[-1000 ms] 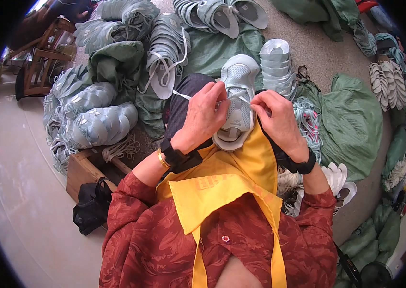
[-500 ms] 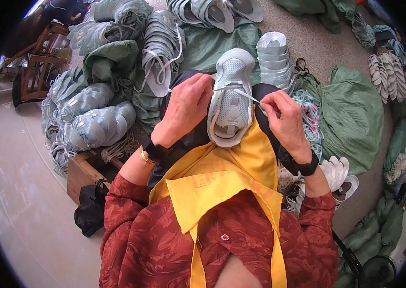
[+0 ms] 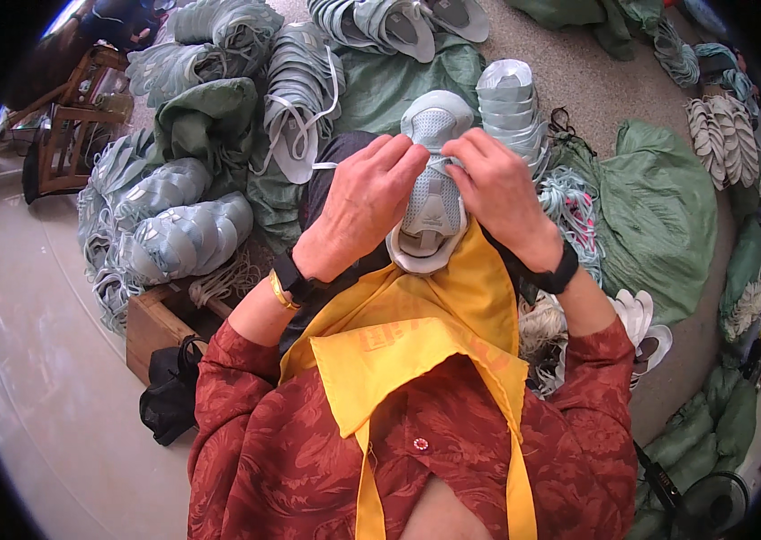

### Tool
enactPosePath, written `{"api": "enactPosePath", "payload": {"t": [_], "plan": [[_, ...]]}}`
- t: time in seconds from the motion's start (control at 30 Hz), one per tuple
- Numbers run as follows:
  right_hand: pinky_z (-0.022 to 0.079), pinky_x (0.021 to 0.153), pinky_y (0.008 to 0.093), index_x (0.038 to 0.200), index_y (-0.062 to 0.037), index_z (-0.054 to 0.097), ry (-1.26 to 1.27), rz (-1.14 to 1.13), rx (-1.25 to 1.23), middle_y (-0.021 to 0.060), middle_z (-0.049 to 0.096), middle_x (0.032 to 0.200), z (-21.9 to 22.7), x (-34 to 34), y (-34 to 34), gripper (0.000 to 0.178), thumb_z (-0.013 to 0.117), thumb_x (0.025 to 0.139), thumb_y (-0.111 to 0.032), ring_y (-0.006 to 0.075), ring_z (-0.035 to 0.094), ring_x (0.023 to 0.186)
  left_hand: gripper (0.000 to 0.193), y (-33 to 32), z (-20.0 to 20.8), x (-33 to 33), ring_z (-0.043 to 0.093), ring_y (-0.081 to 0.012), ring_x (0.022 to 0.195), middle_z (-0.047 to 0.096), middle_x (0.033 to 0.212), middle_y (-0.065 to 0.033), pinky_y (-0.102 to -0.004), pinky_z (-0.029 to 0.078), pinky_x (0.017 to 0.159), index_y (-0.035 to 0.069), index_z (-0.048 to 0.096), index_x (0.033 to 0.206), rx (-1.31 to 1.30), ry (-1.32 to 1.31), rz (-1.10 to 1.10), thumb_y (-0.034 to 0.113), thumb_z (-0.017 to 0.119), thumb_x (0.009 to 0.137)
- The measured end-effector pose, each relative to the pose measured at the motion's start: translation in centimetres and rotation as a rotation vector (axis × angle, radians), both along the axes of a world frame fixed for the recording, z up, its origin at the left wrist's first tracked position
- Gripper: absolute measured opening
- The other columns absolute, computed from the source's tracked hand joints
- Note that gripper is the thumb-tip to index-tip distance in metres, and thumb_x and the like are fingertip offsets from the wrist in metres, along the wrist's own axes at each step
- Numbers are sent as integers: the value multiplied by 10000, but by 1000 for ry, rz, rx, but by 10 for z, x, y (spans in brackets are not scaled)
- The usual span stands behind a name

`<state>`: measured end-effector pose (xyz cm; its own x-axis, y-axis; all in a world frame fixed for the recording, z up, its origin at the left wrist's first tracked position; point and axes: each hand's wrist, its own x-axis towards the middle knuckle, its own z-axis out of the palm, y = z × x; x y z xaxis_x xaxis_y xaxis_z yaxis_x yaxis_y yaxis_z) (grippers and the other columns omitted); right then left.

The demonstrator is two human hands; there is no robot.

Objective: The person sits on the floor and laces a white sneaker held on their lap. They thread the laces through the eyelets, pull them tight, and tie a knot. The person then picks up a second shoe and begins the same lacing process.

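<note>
A pale grey-green shoe upper lies lengthwise over my lap, its mesh tongue showing. Over its middle, my left hand is closed in a pinch on a white shoelace, whose end sticks out to the left behind the knuckles. On the upper's right side, my right hand pinches the same lace close to the left fingertips. Fingers cover most of the lace between the two hands.
Stacked shoe uppers lie at the left, with more uppers beyond my knees. A wooden box stands by my left leg. Bundled laces and a green sack lie right. A yellow apron covers my lap.
My hands have come together over the upper, the right moving left and up, the left moving slightly right. The lace stretched between them earlier is now mostly hidden by fingers.
</note>
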<state>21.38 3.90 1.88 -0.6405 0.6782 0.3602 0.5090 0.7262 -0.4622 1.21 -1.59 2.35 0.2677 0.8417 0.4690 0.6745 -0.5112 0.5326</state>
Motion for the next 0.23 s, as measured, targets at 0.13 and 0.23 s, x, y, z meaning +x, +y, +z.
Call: {"api": "enactPosePath", "payload": {"t": [0.13,0.23], "plan": [[550,757,424,963,-36,613,-210,-66,-18,137,606,930,-14,-12,14,128,686,859,-51,337,663,923,147,3,-3,-2,610,-358,793,552,845,-139,-432,489,649,25,542,918,-54,10,26,-5,674,860],[560,768,428,1003,-62,609,-93,-67,-218,152,634,980,-9,-5,5,164,701,867,-76,342,673,992,156,-5,-14,-12,623,-370,806,566,862,-150,-449,496,665,42,543,935,-192,-13,72,32,684,869]]}}
